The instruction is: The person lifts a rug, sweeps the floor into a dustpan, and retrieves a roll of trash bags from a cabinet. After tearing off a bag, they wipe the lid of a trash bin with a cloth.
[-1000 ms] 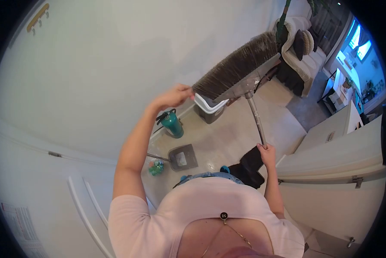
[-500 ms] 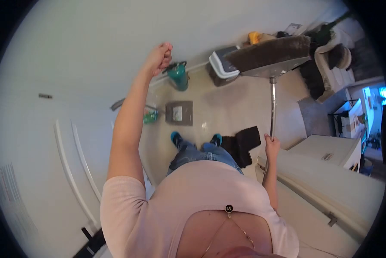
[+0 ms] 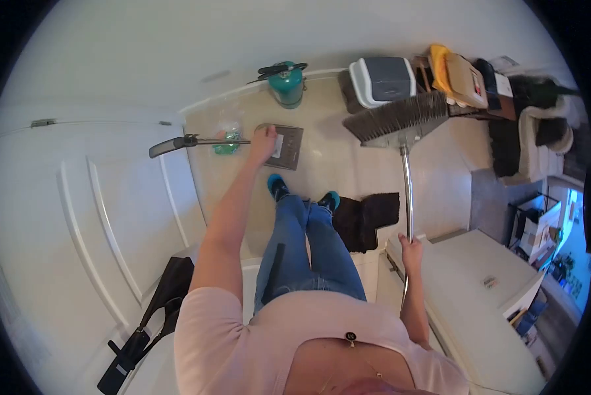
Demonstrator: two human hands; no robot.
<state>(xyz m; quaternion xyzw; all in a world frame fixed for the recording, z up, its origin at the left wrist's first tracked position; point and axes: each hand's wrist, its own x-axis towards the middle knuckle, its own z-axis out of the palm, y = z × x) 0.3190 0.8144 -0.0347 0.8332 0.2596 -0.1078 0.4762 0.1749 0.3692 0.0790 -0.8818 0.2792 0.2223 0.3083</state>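
My left hand (image 3: 264,143) has its fingers curled together in front of the grey dustpan (image 3: 291,148); what it holds, if anything, is hidden. A metal rod with a dark grip (image 3: 169,146) runs from the left toward this hand; contact is unclear. My right hand (image 3: 411,253) is closed around the metal broom pole (image 3: 408,191). The wide broom head (image 3: 401,122) is raised at the far end of the pole, its dark bristles pointing away from me. A clear and green plastic item (image 3: 227,143) lies on the floor left of the dustpan.
A teal canister (image 3: 286,87) and a grey-and-white bin (image 3: 384,80) stand along the wall. A dark mat (image 3: 368,220) lies beside my feet. A white door (image 3: 127,217) is at left, with dark bags (image 3: 157,316) near it. A white cabinet (image 3: 486,270) stands at right.
My left hand has moved down and right, away from the wall, to in front of the dustpan. The broom head has dropped slightly lower in view. The camera view has shifted.
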